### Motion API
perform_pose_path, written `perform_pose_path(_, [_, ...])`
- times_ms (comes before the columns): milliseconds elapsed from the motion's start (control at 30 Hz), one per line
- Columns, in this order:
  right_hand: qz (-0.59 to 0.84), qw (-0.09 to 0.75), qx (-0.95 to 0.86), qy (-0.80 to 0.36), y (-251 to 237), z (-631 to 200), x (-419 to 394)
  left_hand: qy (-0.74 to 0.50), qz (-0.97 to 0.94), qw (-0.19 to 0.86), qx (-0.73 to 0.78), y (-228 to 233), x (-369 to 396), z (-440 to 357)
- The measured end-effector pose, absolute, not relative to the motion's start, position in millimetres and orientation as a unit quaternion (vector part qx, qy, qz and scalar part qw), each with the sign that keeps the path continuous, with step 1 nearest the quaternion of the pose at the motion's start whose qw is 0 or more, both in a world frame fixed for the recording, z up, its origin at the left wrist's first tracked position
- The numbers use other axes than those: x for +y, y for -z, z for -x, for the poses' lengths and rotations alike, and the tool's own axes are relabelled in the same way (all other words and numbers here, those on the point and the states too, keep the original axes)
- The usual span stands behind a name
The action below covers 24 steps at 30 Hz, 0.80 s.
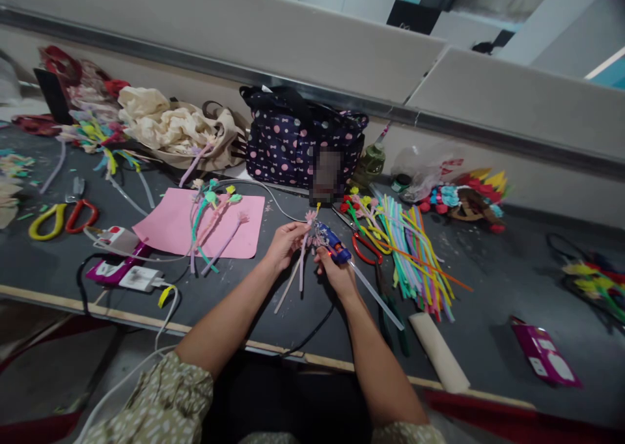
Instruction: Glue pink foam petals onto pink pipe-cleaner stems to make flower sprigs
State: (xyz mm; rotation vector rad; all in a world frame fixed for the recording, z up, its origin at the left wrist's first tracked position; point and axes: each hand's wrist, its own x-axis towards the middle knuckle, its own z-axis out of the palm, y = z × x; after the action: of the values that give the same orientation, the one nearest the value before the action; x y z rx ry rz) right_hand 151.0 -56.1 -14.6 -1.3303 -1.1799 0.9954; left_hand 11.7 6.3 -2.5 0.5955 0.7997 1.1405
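a pink sheet point(181, 226) lies at nine o'clock with finished pipe-cleaner flowers point(213, 213) across it, and yellow and red scissors point(61, 218) further out the same way beside a charger point(140, 278). a spotted bag point(297, 141) stands at twelve o'clock against the wall, a cream cloth point(166, 128) at eleven. loose pipe cleaners point(415, 249) fan out at three o'clock, red scissors point(367, 249) beside them, a card tube point(438, 353) at five, a purple box point(545, 354) beyond it.
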Motion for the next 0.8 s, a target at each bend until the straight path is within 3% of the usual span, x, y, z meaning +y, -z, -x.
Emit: perform_pose_path(800, [0.605,0.499,-0.466,-0.41,11,-148,-56,-0.521,-0.3,0.718,0.351,13,9,-11])
